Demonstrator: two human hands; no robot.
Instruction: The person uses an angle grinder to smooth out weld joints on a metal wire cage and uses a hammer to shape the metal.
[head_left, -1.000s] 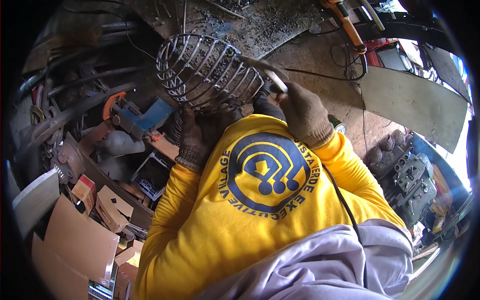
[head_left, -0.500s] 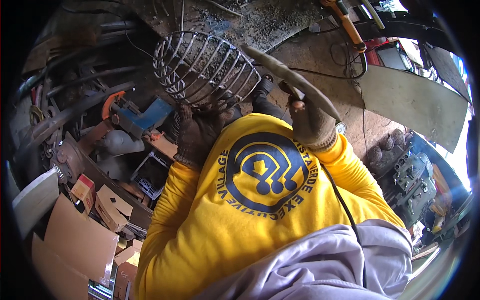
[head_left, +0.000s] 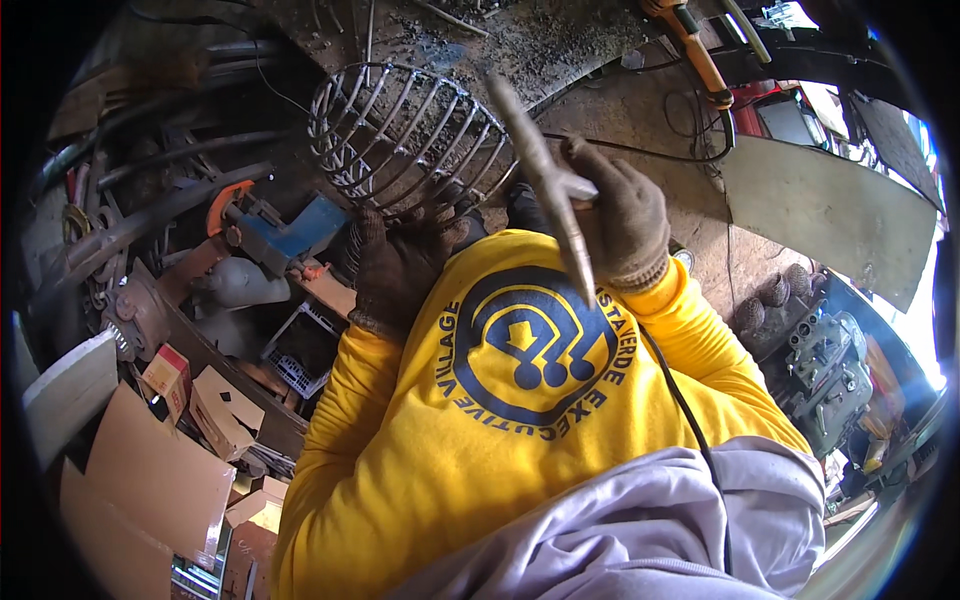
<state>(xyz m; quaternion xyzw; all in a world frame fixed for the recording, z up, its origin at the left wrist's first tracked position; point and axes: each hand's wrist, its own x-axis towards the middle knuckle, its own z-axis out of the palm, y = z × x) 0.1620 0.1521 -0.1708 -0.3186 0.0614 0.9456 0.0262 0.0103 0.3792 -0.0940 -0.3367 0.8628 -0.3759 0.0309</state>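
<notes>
A basket-like cage of welded metal rods stands tilted ahead of me, its ribs open and its joints shiny. My left hand, in a dark brown knitted glove, is at the cage's near lower edge with its fingers curled round the rods, partly hidden in shadow. My right hand, gloved alike, grips what looks like a chipping hammer by its short visible handle. The hammer's long, narrow head points up toward the cage's right end at one tip and down toward my yellow shirt at the other.
Behind the cage lies a dark worktop strewn with grit and rods. An orange power tool with a cord rests at the upper right, near a pale sheet. Left are a blue-and-orange machine and cardboard boxes.
The hammer in my right hand has turned, its head swinging more upright and left, and the hand has rotated with its fingers shifting up. My left hand and the cage have barely moved.
</notes>
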